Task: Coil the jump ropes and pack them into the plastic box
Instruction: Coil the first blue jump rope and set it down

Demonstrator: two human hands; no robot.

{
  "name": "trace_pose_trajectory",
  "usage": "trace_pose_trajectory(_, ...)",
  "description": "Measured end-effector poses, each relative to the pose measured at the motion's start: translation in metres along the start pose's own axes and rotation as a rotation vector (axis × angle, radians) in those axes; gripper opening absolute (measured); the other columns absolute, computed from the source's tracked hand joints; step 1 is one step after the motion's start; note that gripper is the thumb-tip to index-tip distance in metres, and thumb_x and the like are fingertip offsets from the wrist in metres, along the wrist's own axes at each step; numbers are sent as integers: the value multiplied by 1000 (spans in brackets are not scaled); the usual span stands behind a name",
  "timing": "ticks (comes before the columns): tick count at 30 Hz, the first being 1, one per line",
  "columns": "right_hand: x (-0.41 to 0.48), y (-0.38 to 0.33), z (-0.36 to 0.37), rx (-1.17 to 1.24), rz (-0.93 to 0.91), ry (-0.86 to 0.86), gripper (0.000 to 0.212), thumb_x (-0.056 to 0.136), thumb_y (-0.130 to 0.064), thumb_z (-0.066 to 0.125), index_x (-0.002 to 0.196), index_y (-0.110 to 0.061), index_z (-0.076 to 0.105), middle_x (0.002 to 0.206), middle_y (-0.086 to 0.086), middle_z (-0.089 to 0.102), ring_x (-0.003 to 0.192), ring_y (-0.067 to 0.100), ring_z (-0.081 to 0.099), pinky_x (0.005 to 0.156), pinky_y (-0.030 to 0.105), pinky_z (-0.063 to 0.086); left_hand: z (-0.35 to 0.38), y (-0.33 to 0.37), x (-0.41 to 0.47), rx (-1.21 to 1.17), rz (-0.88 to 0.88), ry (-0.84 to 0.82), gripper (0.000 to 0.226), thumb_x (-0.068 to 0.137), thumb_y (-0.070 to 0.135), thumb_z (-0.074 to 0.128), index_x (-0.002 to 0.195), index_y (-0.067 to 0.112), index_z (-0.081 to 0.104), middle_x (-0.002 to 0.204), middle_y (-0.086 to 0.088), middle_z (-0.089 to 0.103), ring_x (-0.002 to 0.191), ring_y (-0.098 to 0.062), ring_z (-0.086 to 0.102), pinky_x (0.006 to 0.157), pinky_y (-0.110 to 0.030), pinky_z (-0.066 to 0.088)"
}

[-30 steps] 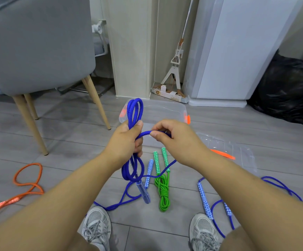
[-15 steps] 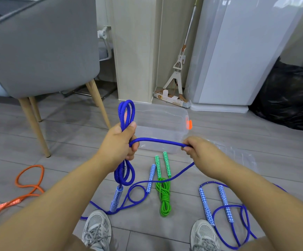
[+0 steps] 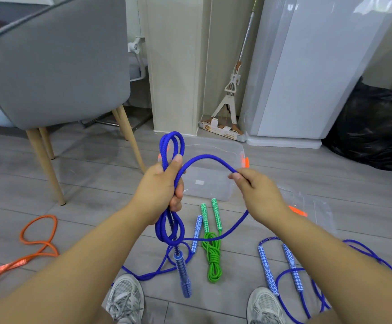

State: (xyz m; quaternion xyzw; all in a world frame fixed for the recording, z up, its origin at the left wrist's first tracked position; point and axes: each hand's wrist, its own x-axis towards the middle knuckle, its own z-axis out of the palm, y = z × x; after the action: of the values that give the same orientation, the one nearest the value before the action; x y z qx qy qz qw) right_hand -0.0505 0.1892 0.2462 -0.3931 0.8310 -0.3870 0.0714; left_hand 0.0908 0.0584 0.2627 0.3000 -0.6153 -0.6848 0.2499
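floor (image 3: pixel 307 183): grey planks, carrying everything below.
chair (image 3: pixel 57 66): grey shell on wooden legs, far left.
box (image 3: pixel 211 183): clear plastic, orange clips, open, on the floor just beyond the hands; nothing seen inside.
lid (image 3: pixel 316 211): clear, flat on the floor right of the box.
blue rope (image 3: pixel 210 157): part coiled in long loops through the left fist, one loop sticking up above it; a strand arcs from the fist across to the right hand, then drops to the floor; one handle dangles below the coil, the other lies by the green rope.
second blue rope (image 3: pixel 291 272): loose on the floor at lower right.
orange rope (image 3: pixel 38 242): loose on the floor at left.
green rope (image 3: pixel 212 256): coiled, on the floor between the shoes and the box.
left hand (image 3: pixel 160 190): closed around the blue coil.
right hand (image 3: pixel 258 195): pinching the blue strand at thumb and fingertips.
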Motion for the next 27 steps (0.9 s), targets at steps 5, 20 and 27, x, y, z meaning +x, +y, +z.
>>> trace_pose_trajectory(5, 4, -21, 15, 94, -92, -8, 27, 97, -12, 40, 83, -27, 57, 79, 7, 39, 59, 9, 36, 50, 11, 30, 8, -3, 0, -43, 32, -26, 60, 76, 66, 38, 85, 8, 50, 44, -1, 41, 33, -11, 30, 38, -20, 30)
trace_pose_trajectory(20, 3, -25, 15, 123, -80, 42, 29, 96, -10, 43, 117, -20, 60, 77, -2, 49, 62, 9, 44, 52, 13, 34, 9, -3, 4, -112, 71, 33, 24, 94, 30, 55, 81, 17, 40, 53, -1, 31, 41, -10, 28, 38, -20, 31)
trace_pose_trajectory(27, 0, 18, -5, -104, 60, -90, 20, 96, -27, 48, 88, -12, 58, 86, 12, 64, 78, 28, 57, 72, 34, 46, -14, 3, 8, -100, 73, 79, 29, 88, 19, 64, 72, 16, 40, 49, 2, 31, 39, -10, 26, 37, -21, 29)
